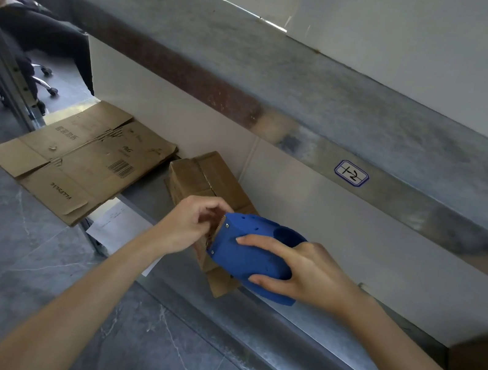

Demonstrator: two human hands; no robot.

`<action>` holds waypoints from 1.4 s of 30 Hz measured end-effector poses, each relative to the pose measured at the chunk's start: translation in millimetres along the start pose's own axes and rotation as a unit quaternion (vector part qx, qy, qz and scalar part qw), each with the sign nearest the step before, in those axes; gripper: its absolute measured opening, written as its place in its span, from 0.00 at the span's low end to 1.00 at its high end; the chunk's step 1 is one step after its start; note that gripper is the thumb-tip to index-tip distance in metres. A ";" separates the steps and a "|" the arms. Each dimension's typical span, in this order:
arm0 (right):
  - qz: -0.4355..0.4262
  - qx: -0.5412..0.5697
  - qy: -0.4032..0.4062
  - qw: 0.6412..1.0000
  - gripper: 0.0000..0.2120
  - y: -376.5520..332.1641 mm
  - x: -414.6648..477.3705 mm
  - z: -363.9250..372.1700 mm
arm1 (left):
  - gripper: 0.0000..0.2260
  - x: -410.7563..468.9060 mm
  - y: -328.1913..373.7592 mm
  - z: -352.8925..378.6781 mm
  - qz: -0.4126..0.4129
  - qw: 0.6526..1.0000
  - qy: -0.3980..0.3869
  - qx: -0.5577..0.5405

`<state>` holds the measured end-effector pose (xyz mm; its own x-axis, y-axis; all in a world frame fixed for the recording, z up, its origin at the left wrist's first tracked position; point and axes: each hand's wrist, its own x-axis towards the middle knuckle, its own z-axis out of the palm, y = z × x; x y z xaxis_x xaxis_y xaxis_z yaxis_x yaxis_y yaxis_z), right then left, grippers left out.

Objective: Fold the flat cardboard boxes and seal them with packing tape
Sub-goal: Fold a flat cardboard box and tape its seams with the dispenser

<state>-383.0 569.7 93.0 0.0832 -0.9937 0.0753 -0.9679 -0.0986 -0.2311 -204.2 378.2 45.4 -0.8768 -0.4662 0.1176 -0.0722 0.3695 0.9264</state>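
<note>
The lower shelf (276,329) crosses the frame from centre left to lower right. A flat cardboard sheet (80,154) lies on it at centre left, overhanging the front edge. The folded box (205,178) sits just to the right of the sheet at frame centre, with its long axis running from upper left to lower right. Its near end is hidden behind the tape dispenser (251,250). The right hand (311,277) clamps the dispenser body, index finger extended along the side, with the serrated edge (218,229) facing frame left. The left hand (194,225) is nearer that edge, its fingers curled against it. Whether they pinch a tape end cannot be determined. The likely next step is to draw the tape left and lay it along the box axis.
</note>
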 end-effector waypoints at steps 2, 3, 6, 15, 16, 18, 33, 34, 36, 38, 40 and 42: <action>0.013 0.003 -0.012 1.000 0.27 6.6 -6.1 -5.3 | 0.16 -2.5 -2.7 -5.7 -0.020 0.999 0.029 -0.021; 0.021 0.014 -0.019 1.000 0.27 10.9 -10.7 -7.2 | 0.13 -4.6 -4.6 -9.7 -0.025 0.998 0.040 -0.032; 0.020 0.020 -0.035 0.999 0.27 21.8 -21.9 -11.0 | 0.11 -12.3 -11.3 -18.9 -0.041 0.997 0.056 -0.041; 0.037 0.004 -0.033 0.999 0.26 36.8 -41.7 -12.7 | 0.16 -35.1 -24.9 -15.2 -0.082 0.994 0.067 -0.021; 0.042 0.002 -0.033 0.999 0.27 37.1 -41.5 -12.8 | 0.16 -37.2 -25.9 -14.2 -0.081 0.995 0.059 -0.015; 0.058 0.004 -0.030 0.998 0.27 37.1 -40.4 -11.0 | 0.14 -39.4 -24.9 -10.3 -0.074 0.996 0.046 -0.011; 0.077 0.012 -0.053 0.996 0.27 41.9 -34.9 1.1 | 0.13 -34.3 -40.0 8.7 -0.024 0.994 0.098 0.034; 0.079 0.014 -0.053 0.995 0.27 42.5 -34.6 1.2 | 0.13 -33.3 -41.7 10.6 -0.013 0.993 0.107 0.043; 0.085 0.017 -0.052 0.995 0.27 42.9 -33.8 1.0 | 0.13 -31.4 -45.9 13.5 0.023 0.990 0.124 0.067; 0.088 0.018 -0.053 0.995 0.27 42.2 -32.3 0.3 | 0.12 -30.1 -50.8 15.4 0.063 0.985 0.135 0.092; 0.090 0.014 -0.054 0.994 0.27 41.8 -31.2 -0.4 | 0.11 -29.6 -56.0 16.6 0.093 0.979 0.141 0.114; 0.090 0.010 -0.060 0.994 0.28 40.9 -30.5 -1.5 | 0.11 -29.2 -60.2 16.5 0.109 0.975 0.142 0.128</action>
<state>-425.4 596.1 82.7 -0.0623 -0.9945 -0.0847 -0.9648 0.0817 -0.2499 -182.2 382.8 -19.8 -0.7204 -0.5445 0.4296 -0.0476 0.6567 0.7526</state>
